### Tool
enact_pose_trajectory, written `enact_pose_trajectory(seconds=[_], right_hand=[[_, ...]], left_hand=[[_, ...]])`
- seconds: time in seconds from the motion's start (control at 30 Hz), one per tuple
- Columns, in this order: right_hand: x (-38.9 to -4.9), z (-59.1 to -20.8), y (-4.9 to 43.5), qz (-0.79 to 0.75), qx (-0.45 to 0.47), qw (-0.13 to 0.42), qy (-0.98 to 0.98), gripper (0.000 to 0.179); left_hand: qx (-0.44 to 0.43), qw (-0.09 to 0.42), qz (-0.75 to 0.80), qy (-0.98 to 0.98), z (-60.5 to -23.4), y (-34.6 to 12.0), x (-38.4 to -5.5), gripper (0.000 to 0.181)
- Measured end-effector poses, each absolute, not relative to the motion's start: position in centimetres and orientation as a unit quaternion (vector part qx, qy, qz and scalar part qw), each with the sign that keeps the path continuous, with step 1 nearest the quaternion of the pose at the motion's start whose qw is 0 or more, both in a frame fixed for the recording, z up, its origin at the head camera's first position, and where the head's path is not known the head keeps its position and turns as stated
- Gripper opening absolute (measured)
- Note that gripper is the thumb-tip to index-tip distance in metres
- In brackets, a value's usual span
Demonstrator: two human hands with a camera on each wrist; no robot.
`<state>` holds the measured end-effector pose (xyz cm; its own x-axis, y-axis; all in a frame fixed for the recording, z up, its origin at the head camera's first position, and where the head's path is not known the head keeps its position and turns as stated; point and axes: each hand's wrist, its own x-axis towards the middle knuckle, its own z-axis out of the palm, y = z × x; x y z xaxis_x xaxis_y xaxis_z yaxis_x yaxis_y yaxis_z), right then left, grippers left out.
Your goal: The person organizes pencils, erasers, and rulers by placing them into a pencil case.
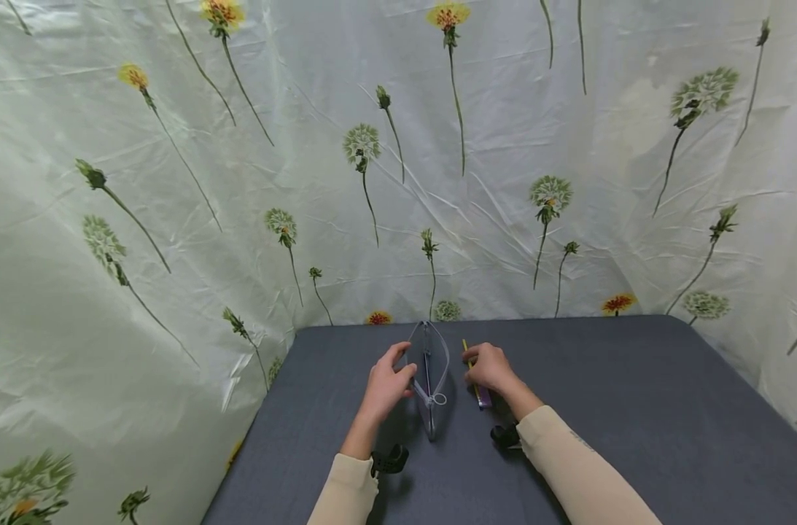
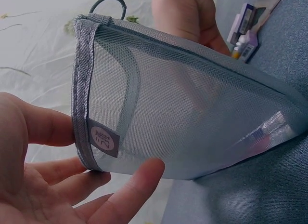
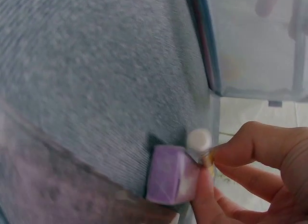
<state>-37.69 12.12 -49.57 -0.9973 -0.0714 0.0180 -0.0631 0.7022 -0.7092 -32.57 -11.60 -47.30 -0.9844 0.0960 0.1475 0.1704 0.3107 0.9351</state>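
Note:
A grey mesh zip pouch point(image 2: 163, 108) stands on its edge on the table, its mouth spread apart. My left hand point(image 1: 386, 383) holds it by the bound side edge, close to a small sewn label point(image 2: 104, 138). Faint pinkish and shiny shapes show through the mesh at its lower end. To the right of the pouch, my right hand point(image 1: 491, 367) pinches a yellow pencil point(image 1: 465, 345) with a white end point(image 3: 199, 139). Right beside the pencil's end is a purple and white block point(image 3: 166, 175), close to the fingertips.
The dark grey table point(image 1: 608, 415) reaches back to a hanging white curtain point(image 1: 490, 219) printed with dandelions. A blurred purplish flat strip point(image 3: 62, 185) lies near the block. A ring point(image 1: 440, 399) hangs at the pouch's zip end. Black wrist cameras point(image 1: 389, 459) sit below both hands.

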Motion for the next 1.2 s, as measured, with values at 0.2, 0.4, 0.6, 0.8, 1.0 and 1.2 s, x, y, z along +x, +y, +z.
enact_pose_trajectory(seconds=[0.2,0.4,0.6,0.8,1.0,1.2], right_hand=[[-37.4,-49.1,13.1,-0.513,-0.005,0.039,0.857,0.044],[-37.2,-48.5,13.8,-0.604,-0.026,0.075,0.793,0.049],[-37.1,-47.6,14.2,-0.645,-0.052,0.094,0.756,0.051],[-36.5,-46.8,14.2,-0.655,-0.07,0.093,0.747,0.055],[-35.9,-45.8,13.8,-0.668,-0.072,0.092,0.735,0.055],[-35.4,-45.0,13.6,-0.667,-0.093,0.092,0.733,0.054]], left_hand=[[-0.083,0.032,-0.578,-0.811,-47.3,-11.6,-32.6,0.049],[-0.081,0.031,-0.58,-0.81,-47.2,-11.6,-32.5,0.049],[-0.086,0.032,-0.585,-0.806,-47.0,-11.6,-32.4,0.049],[-0.084,0.034,-0.581,-0.809,-47.1,-11.5,-32.4,0.049],[-0.083,0.034,-0.582,-0.808,-47.3,-11.4,-32.5,0.048],[-0.084,0.03,-0.585,-0.806,-47.2,-11.3,-32.5,0.049]])
